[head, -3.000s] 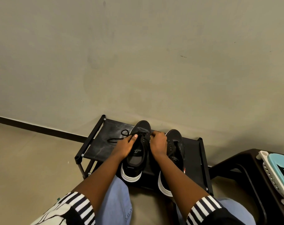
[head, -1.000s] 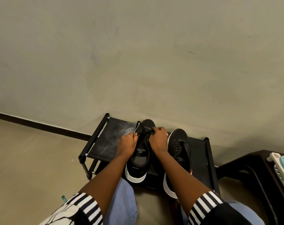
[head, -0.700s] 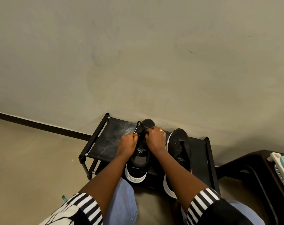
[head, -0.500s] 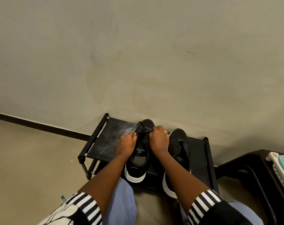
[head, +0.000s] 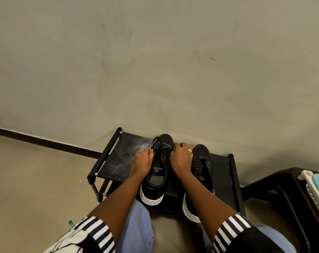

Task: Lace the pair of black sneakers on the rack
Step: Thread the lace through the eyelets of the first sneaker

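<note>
Two black sneakers with white soles stand side by side on a low black rack [head: 116, 161], toes toward the wall. The left sneaker [head: 157, 172] carries a black lace [head: 160, 145] across its upper eyelets, with a loop arching over the toe. My left hand [head: 141, 163] pinches the lace at the sneaker's left side. My right hand [head: 180, 159] grips the lace at its right side, fingers curled. The right sneaker [head: 201, 161] shows bare eyelets; my right forearm covers its heel part.
A grey wall rises just behind the rack, with a dark skirting strip [head: 45, 142] along the floor. A dark brown stool [head: 282, 187] stands at the right, with a white and light blue object [head: 315, 190] on it. My knees in blue jeans sit below the rack.
The loose lace that lay on the rack's left part three seconds ago has been drawn up onto the left sneaker. Both hands stay at its upper eyelets, shifting slightly.
</note>
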